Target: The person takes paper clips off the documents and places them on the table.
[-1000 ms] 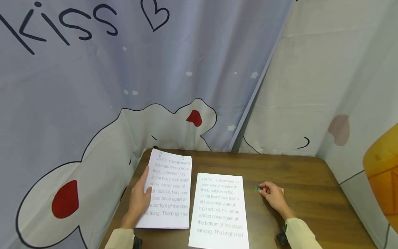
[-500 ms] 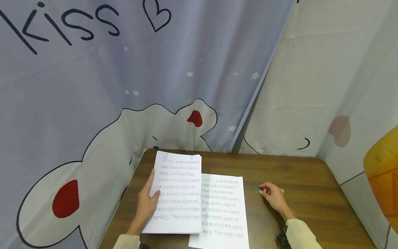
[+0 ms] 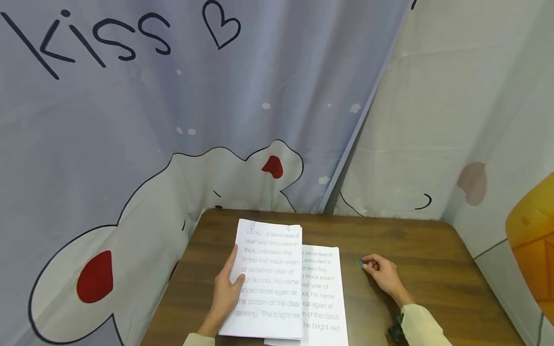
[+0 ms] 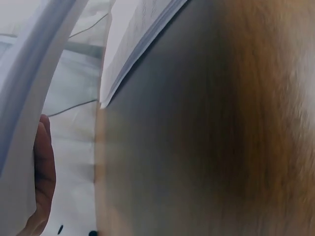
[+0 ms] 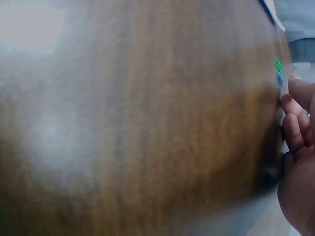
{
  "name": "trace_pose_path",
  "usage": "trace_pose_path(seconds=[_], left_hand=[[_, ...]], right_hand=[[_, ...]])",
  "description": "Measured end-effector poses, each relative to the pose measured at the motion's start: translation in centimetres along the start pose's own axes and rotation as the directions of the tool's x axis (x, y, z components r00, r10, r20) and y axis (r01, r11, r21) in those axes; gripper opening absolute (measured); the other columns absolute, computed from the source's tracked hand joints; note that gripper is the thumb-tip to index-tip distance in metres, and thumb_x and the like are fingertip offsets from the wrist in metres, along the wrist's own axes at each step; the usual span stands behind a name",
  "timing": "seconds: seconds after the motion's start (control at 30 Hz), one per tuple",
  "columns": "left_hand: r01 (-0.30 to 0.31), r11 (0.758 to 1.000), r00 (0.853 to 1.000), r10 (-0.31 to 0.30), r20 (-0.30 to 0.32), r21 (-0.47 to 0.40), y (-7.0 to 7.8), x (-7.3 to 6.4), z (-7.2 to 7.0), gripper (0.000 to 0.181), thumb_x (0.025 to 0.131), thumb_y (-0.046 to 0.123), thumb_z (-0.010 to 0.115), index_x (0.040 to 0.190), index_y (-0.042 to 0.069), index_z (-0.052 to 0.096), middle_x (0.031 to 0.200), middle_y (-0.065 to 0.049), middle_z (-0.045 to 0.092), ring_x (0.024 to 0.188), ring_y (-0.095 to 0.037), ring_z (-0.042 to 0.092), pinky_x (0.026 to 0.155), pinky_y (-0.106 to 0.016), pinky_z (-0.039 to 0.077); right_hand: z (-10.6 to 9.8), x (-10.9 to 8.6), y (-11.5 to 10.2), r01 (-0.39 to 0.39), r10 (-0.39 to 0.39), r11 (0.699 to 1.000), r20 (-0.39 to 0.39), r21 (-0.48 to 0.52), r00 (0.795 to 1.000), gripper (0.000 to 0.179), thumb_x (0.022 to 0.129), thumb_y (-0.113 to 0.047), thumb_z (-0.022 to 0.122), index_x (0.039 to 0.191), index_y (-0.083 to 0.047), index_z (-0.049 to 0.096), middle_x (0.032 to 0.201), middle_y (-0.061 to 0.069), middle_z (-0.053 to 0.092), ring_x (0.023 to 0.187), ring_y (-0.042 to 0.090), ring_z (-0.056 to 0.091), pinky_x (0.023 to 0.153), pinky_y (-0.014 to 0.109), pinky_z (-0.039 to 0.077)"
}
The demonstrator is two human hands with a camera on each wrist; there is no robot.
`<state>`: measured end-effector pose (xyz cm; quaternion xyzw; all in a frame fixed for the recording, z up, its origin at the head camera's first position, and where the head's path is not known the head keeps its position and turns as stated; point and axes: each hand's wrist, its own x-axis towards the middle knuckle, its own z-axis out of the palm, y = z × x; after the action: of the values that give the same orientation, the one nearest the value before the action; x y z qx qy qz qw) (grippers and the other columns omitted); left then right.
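Left hand (image 3: 225, 290) grips the left edge of a stack of printed sheets (image 3: 270, 278), thumb on the top face, fingers round to the underside; left wrist view shows those fingers (image 4: 45, 172) against the back of the paper. Stack is up off the table (image 3: 450, 283), print facing the head camera. Two clips sit on its top edge: left clip (image 3: 253, 226), right clip (image 3: 288, 228). First line is about Lin Yu's seventeenth year.

Second stack (image 3: 322, 298) lies flat on the wood, same text. In the head view the held stack covers its left part; only the right strip and a bit of the bottom edge show.

Right hand (image 3: 384, 275) is low over the table, right of both stacks, fingers bent, thumb near index, narrow gap. Blue clip (image 5: 281, 79) is right at the fingertips, green clip (image 5: 278, 65) just beyond it. Can't tell if the fingers pinch the blue one or just sit beside it.

Pale sleeves on both arms, black band (image 3: 396, 330) at the right wrist. Blue-grey curtain (image 3: 108, 120) behind, "kiss" and a heart drawn on it.
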<state>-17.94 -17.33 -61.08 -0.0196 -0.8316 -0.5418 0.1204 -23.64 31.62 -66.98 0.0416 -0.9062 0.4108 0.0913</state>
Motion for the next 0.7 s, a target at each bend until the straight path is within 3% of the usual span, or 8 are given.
trace_pose_path(seconds=[0.2,0.33,0.43,0.7], left_hand=[[0.001,1.0,1.0,-0.001,0.018,-0.022,-0.1,-0.1,0.9,0.097,0.089,-0.018,0.061,0.166,0.035,0.033,0.171,0.006,0.036,0.155,-0.023,0.039,0.125,-0.027,0.027],[-0.01,0.999,1.0,0.01,0.003,-0.046,0.1,-0.5,1.7,0.098,0.088,-0.019,0.061,0.166,0.034,0.035,0.17,0.005,0.038,0.155,-0.025,0.04,0.126,-0.034,0.028],[-0.025,0.998,1.0,0.026,0.004,-0.066,0.5,-0.6,2.5,0.096,0.087,-0.018,0.062,0.166,0.032,0.037,0.169,0.003,0.04,0.154,-0.026,0.041,0.125,-0.037,0.03],[-0.048,0.992,0.997,0.054,0.048,-0.115,1.7,-1.4,4.4,0.095,0.087,-0.02,0.061,0.165,0.028,0.038,0.169,-0.004,0.041,0.153,-0.03,0.042,0.124,-0.044,0.034]], right_hand=[[-0.3,0.2,-0.5,-0.066,0.065,0.997,0.043,0.028,0.997,0.018,0.099,-0.016,0.074,0.113,-0.004,0.075,0.09,0.001,0.068,0.077,0.006,0.057,0.068,0.023,0.049],[-0.6,0.5,-0.9,-0.069,0.07,0.997,0.051,-0.026,0.996,0.024,0.101,-0.026,0.072,0.116,-0.009,0.075,0.09,-0.003,0.07,0.079,0.005,0.059,0.082,0.036,0.038],[-0.8,0.9,-1.5,-0.045,0.046,0.998,0.027,-0.054,0.999,0.026,0.101,-0.029,0.072,0.118,-0.009,0.075,0.09,-0.003,0.071,0.079,0.006,0.059,0.083,0.04,0.028],[-1.2,2.1,-3.9,0.05,-0.051,0.998,-0.033,-0.048,0.998,0.028,0.101,-0.025,0.072,0.119,-0.004,0.074,0.093,0.001,0.072,0.087,0.016,0.058,0.093,0.057,0.034]])
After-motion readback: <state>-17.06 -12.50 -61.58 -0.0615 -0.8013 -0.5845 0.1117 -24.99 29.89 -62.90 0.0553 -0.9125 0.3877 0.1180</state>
